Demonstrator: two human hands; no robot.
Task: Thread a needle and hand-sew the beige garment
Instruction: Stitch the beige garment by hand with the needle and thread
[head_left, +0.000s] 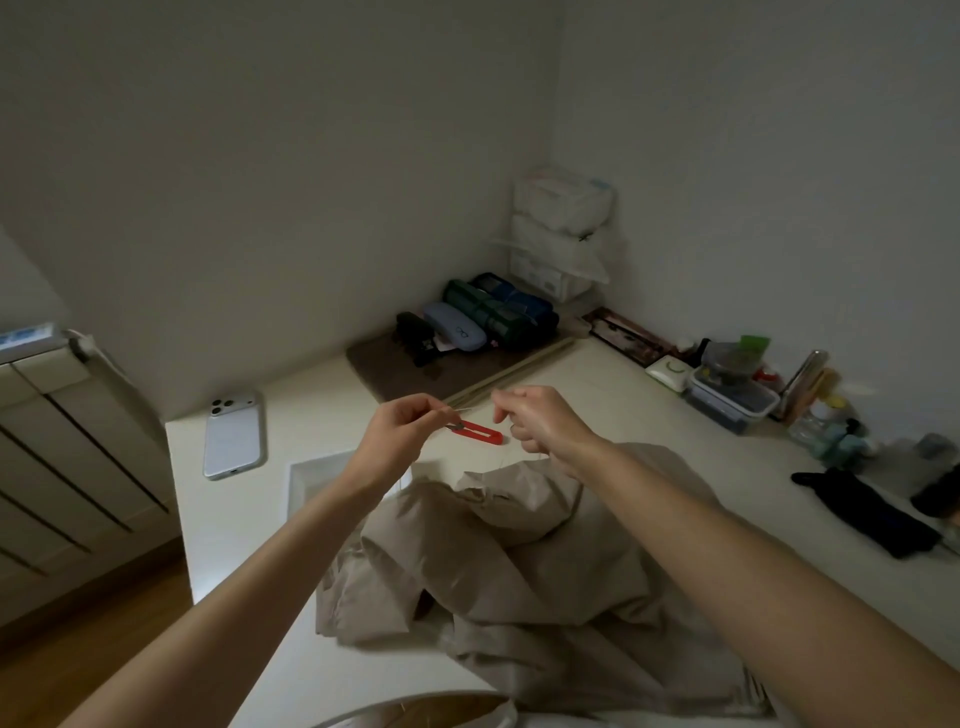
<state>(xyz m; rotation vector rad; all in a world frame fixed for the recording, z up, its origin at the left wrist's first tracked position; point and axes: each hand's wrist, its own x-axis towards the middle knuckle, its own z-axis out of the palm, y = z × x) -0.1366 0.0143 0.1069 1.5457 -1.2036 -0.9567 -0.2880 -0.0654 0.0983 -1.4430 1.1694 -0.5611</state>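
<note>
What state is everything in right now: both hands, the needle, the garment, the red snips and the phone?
Left hand: pinches the needle.
Right hand: pinches the thread.
Needle: held off the table; threaded or not, cannot tell.
Beige garment: crumpled on the table.
Red snips: lying flat, untouched.
Phone: face down.

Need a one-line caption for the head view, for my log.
Left hand pinches a needle, right hand pinches the thread, both raised over the beige garment, red snips on the table beyond.
</note>
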